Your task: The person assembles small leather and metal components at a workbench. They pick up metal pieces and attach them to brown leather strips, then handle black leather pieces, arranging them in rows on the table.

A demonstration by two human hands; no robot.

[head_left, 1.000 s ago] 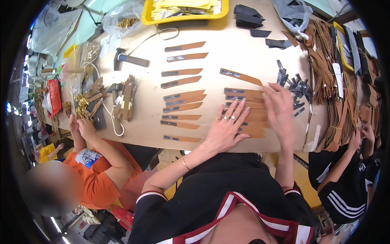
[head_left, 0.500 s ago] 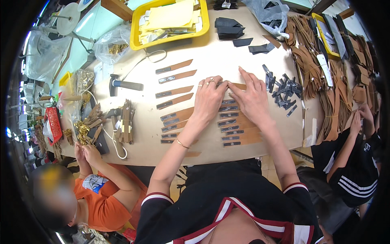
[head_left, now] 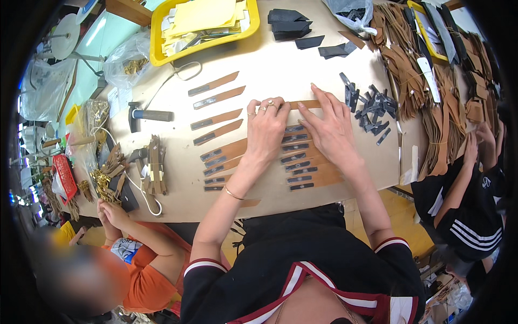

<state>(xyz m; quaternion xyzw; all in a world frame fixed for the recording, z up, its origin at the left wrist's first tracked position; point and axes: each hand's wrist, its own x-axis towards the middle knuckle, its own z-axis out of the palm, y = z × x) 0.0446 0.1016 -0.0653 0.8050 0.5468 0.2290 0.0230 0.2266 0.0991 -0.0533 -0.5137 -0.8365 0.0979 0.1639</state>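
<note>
A brown leather-like strip lies crosswise on the table at the top of a column of similar strips. My left hand has its fingers curled down at the strip's left end, closed on it; the end itself is hidden. My right hand rests over the strip with its fingers stretched and apart, thumb tip on the near side. Beneath my hands, several brown strips carry small dark pieces on their left ends. More such strips lie in a column to the left.
A pile of small black pieces lies right of my hand. Bundled brown strips fill the right side. A yellow tray of papers, black cut pieces and a hammer surround the workspace. Co-workers sit on both sides.
My head view has shifted, moving the table's things leftward in the picture. My right thumb has come away from my left fingertips, showing more of the strip between my hands.
</note>
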